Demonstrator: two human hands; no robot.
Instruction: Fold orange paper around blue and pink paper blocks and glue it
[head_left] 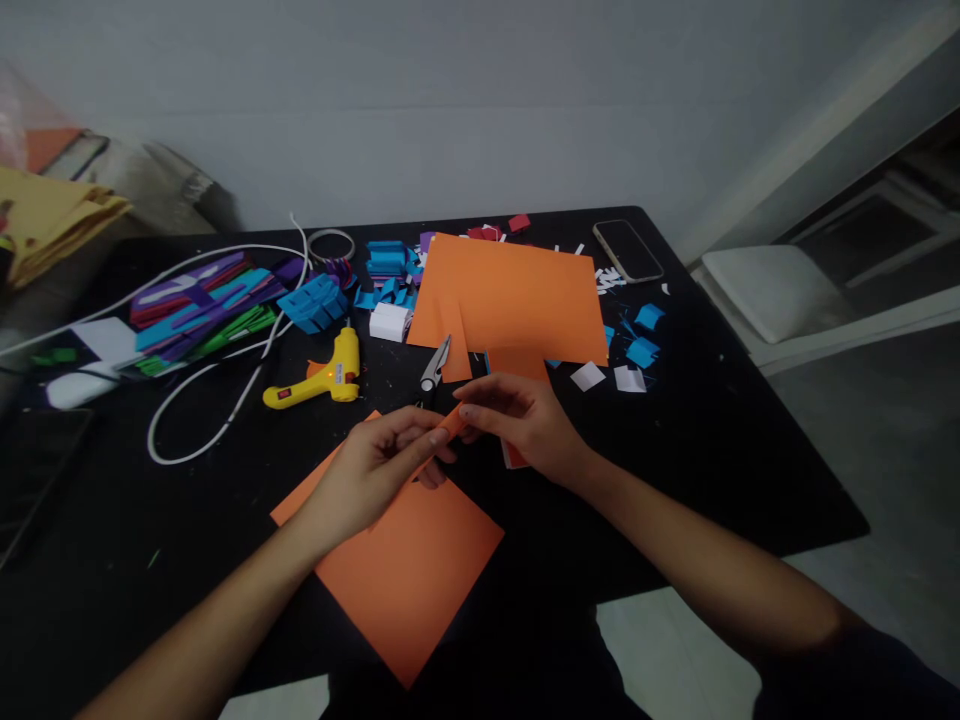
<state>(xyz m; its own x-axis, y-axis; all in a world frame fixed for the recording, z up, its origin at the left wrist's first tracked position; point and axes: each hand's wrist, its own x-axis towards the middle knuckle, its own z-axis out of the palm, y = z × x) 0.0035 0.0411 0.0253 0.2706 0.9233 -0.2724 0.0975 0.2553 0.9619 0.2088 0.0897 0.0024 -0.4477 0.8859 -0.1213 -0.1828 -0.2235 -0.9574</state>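
Both hands meet over the table around a narrow orange paper strip (452, 421). My left hand (375, 462) pinches its lower part between thumb and fingers, while my right hand (526, 420) grips the upper end. Beneath my left hand lies an orange sheet (420, 580), set cornerwise near the front edge. Scissors (436, 368) rest just beyond the hands, their handles partly hidden. A larger orange sheet (517, 295) lies farther back, with a loose orange strip (453, 340) over its left edge. Orange and red paper pieces are partly covered by my right hand.
A yellow glue gun (322, 375) lies left of the scissors, near a looping white cable (157, 430). Bundled coloured strips (210, 305) fill the left back. Blue and white paper scraps (643, 351) and a phone (628, 251) are at the right back.
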